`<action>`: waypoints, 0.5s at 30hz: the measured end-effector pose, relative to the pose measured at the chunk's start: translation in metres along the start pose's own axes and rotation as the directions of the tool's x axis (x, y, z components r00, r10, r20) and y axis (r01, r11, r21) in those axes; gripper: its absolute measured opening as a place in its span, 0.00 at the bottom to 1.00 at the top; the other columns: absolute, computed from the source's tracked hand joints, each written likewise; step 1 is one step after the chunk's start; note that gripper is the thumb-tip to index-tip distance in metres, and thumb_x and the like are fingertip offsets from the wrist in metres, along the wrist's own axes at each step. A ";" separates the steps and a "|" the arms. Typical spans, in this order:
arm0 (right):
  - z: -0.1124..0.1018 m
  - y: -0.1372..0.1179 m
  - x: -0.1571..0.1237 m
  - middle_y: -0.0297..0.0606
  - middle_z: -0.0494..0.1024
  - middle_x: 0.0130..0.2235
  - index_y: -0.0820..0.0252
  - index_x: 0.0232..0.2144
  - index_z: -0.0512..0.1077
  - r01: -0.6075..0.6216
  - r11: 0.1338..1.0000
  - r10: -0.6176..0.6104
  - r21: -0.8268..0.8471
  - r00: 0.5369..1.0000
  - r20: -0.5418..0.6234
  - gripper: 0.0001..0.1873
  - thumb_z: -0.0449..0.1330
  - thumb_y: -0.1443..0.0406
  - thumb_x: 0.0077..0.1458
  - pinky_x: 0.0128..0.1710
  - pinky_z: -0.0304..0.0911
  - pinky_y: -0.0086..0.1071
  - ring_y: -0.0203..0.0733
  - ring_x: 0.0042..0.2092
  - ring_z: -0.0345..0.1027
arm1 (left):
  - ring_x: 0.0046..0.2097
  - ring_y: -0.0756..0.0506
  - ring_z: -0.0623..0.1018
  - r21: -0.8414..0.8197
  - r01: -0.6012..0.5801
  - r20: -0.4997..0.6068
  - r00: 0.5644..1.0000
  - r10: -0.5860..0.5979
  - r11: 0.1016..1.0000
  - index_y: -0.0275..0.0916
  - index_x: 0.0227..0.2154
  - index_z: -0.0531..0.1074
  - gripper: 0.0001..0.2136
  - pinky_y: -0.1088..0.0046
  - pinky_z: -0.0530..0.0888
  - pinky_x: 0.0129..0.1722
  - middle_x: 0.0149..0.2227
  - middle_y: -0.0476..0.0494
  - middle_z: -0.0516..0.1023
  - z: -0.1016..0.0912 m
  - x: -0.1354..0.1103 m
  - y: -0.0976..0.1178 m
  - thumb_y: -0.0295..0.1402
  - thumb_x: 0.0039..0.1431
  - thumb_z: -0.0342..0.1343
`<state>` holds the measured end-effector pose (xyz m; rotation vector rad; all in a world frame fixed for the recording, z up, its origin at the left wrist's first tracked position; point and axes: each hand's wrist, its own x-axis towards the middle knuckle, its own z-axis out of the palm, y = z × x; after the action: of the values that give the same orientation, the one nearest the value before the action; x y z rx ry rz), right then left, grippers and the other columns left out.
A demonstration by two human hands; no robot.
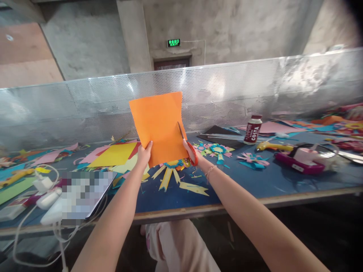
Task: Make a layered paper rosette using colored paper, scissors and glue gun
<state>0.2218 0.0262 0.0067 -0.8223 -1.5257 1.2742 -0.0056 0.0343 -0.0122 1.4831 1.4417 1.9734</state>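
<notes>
My left hand is closed on the lower left edge of an orange paper sheet, holding it upright above the blue table. My right hand grips red-handled scissors; their blades point up into the sheet's right edge. Below the sheet lies a paper rosette with yellow ribbons.
A yellow sheet and coloured scraps lie to the left, with a phone, chargers and white cables. On the right stand a Costa bottle, paper flowers, a yellow glue gun and a pink device. A perforated metal screen backs the table.
</notes>
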 end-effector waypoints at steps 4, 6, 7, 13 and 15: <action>0.000 -0.004 -0.003 0.36 0.68 0.19 0.60 0.30 0.72 0.002 0.993 -0.009 -0.118 0.998 -0.060 0.27 0.47 0.44 0.58 0.21 0.60 0.30 0.38 0.23 0.64 | 0.54 0.38 0.73 -0.002 -0.010 0.008 1.000 0.010 1.000 0.37 0.45 0.74 0.18 0.60 0.69 0.55 0.51 0.37 0.76 0.000 -0.001 0.002 0.43 0.55 0.56; -0.001 -0.004 -0.003 0.35 0.67 0.18 0.61 0.28 0.71 -0.019 0.980 -0.002 -0.199 0.995 -0.103 0.28 0.47 0.45 0.58 0.20 0.59 0.29 0.37 0.21 0.62 | 0.54 0.38 0.74 0.002 -0.003 0.017 1.000 0.003 1.000 0.37 0.45 0.74 0.18 0.60 0.69 0.54 0.50 0.37 0.76 -0.001 -0.001 0.002 0.43 0.56 0.56; -0.001 -0.003 -0.002 0.35 0.67 0.17 0.61 0.28 0.70 -0.033 0.973 0.004 -0.227 0.992 -0.124 0.28 0.47 0.45 0.58 0.20 0.58 0.29 0.36 0.20 0.61 | 0.54 0.37 0.74 0.001 0.003 0.019 1.000 -0.003 1.000 0.36 0.45 0.74 0.19 0.60 0.70 0.54 0.50 0.36 0.76 -0.001 -0.002 0.003 0.43 0.56 0.56; -0.001 0.002 0.004 0.35 0.68 0.20 0.61 0.30 0.68 -0.067 0.953 0.031 -0.295 0.991 -0.128 0.29 0.46 0.42 0.57 0.17 0.56 0.29 0.33 0.18 0.59 | 0.53 0.38 0.74 -0.017 0.070 0.010 0.998 -0.070 0.997 0.36 0.44 0.74 0.18 0.61 0.70 0.53 0.50 0.36 0.76 0.001 -0.003 0.005 0.43 0.55 0.56; -0.002 0.002 0.004 0.34 0.68 0.21 0.60 0.31 0.68 -0.019 0.956 -0.008 -0.293 0.996 -0.091 0.30 0.45 0.40 0.56 0.20 0.59 0.29 0.34 0.20 0.61 | 0.53 0.38 0.75 0.004 0.080 -0.006 0.997 -0.080 0.997 0.36 0.44 0.74 0.18 0.61 0.71 0.53 0.50 0.35 0.76 0.000 -0.002 0.005 0.42 0.55 0.56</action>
<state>0.2221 0.0309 0.0055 -1.0605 -1.6621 1.0105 -0.0036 0.0305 -0.0090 1.3998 1.4845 1.9295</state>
